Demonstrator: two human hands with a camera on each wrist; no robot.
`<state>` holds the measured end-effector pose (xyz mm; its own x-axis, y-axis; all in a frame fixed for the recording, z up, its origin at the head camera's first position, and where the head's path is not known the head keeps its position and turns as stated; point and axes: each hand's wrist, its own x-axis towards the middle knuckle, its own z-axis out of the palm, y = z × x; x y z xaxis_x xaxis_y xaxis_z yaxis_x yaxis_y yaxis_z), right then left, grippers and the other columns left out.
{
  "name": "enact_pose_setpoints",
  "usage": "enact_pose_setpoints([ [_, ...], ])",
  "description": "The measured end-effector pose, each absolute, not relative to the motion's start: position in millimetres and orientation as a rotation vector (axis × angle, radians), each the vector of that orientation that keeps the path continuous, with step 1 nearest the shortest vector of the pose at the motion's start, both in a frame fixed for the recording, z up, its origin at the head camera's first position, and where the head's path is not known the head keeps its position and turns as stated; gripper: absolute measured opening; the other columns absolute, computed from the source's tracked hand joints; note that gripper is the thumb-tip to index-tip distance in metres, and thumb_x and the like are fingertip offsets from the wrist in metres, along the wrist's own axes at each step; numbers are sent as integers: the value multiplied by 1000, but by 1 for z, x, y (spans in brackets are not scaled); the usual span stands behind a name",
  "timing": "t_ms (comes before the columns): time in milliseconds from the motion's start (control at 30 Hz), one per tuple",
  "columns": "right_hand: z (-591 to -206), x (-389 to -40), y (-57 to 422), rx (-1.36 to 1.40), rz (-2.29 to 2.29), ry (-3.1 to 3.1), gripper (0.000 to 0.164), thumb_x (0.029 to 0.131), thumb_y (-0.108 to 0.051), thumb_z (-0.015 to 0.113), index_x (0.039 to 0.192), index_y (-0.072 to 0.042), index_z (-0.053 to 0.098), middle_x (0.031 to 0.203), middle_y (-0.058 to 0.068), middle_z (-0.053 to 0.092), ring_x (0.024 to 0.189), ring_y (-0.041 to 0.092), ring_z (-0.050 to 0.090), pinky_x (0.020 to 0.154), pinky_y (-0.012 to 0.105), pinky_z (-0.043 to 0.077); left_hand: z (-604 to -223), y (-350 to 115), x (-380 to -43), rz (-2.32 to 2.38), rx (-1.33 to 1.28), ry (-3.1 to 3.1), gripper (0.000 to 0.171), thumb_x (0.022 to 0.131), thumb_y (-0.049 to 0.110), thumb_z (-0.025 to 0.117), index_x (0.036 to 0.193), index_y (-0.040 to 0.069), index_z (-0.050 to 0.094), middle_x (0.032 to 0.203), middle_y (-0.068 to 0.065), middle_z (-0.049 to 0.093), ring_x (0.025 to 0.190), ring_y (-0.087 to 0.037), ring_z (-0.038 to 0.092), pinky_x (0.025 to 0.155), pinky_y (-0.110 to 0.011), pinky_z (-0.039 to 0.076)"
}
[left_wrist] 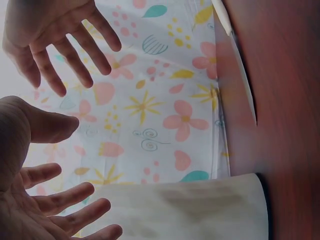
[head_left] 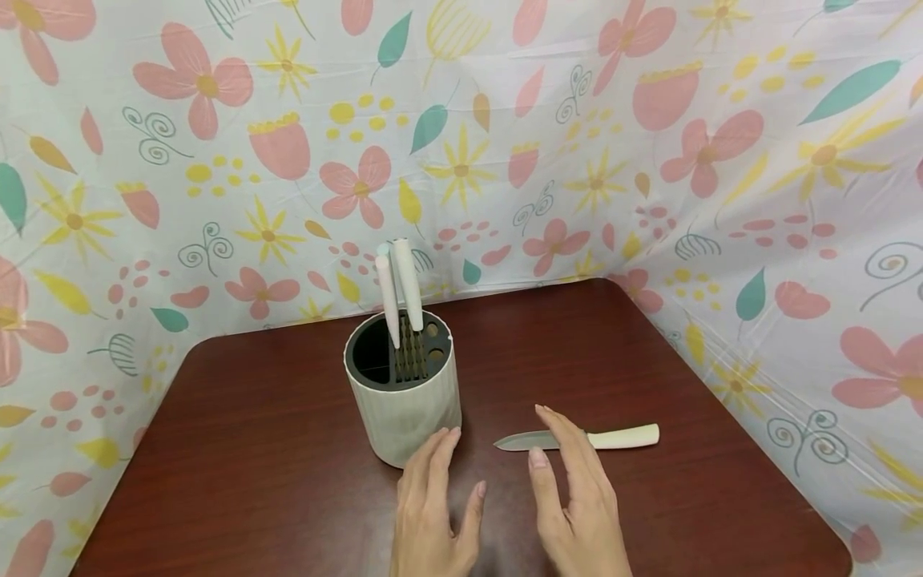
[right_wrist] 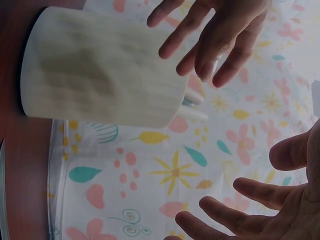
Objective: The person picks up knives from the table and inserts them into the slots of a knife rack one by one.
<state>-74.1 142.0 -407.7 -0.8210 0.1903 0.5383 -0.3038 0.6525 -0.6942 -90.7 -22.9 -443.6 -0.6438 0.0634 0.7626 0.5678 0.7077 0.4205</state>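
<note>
In the head view a round off-white knife holder [head_left: 407,417] with a black slotted top stands upright on the table. Several pale handles rise from its slots, among them a pink handle [head_left: 388,296] and a white handle [head_left: 408,284]. A knife with a cream handle [head_left: 626,437] lies flat to the right, its grey blade [head_left: 521,441] pointing left. My left hand [head_left: 433,513] hovers in front of the holder, fingers extended and holding nothing. Nearer the knife, my right hand [head_left: 580,505] is likewise spread and holds nothing; its index finger overlaps part of the blade in this view.
The dark reddish-brown table [head_left: 252,449] has rounded corners. A white cloth with printed flowers [head_left: 461,160] hangs behind it and along its sides. The holder's top has a wide open compartment [head_left: 371,353] on the left and round holes on the right.
</note>
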Motion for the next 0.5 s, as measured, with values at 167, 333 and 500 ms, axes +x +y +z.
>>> enact_pose_setpoints([
  [167,-408,-81,151,101,1069,-2309,48,105,-15,54,150,-29,48,149,0,55,140,21,50,110,1,23,-444,-15,-90,-849,-541,-2115,62,89,26,75,145,11,54,138,-8,60,121,-25,61,95,-43,47],
  [333,-406,-93,168,49,1047,-2325,43,106,-20,52,148,-25,51,148,2,56,139,19,50,112,11,32,-441,-3,-85,-853,-648,-2098,59,93,29,71,146,11,53,139,-7,60,123,-24,60,96,-41,48],
  [500,-410,-105,192,-60,1052,-2383,40,109,-29,46,148,-22,52,149,7,55,138,27,52,104,51,44,-445,7,-80,-805,-760,-2086,52,99,34,60,145,11,53,138,-7,61,121,-23,62,95,-42,52],
])
